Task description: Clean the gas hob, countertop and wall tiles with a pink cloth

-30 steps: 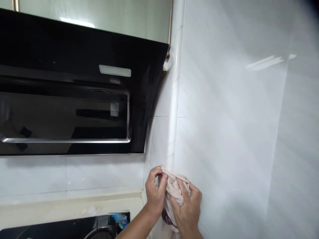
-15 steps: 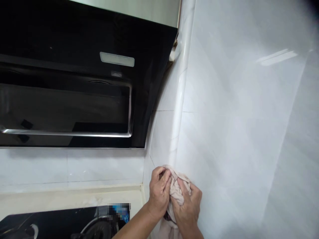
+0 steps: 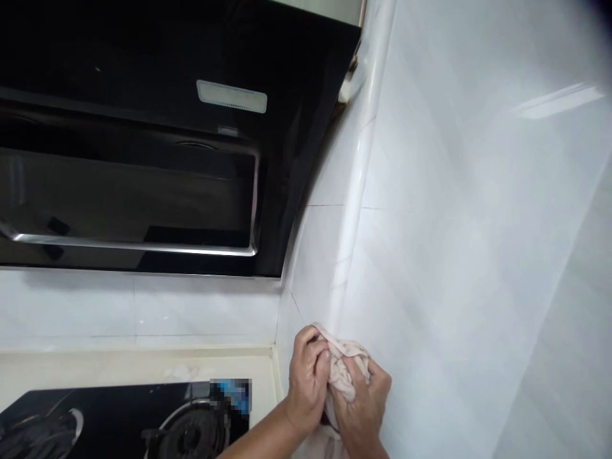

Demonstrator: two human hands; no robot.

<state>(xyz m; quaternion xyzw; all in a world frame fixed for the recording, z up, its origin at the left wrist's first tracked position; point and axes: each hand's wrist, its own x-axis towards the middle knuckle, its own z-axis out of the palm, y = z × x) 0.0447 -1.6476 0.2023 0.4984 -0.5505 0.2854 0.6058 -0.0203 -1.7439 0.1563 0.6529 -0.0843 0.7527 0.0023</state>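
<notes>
A crumpled pale pink cloth is bunched between my hands, low in the view. My left hand grips its left side with curled fingers. On the other side, my right hand closes round the cloth, thumb and fingers pressing into the folds. The cloth lies against the rounded white corner trim of the tiled wall. Part of it hangs down between my forearms, where its lower end is partly hidden.
A black range hood slants out at upper left. Below it, a black gas stove with a burner sits on a cream counter. Glossy white wall tiles fill the right side.
The view has shifted slightly, bringing more of the stove in. Both hands still hold the cloth at the trim, with its folds slightly rearranged.
</notes>
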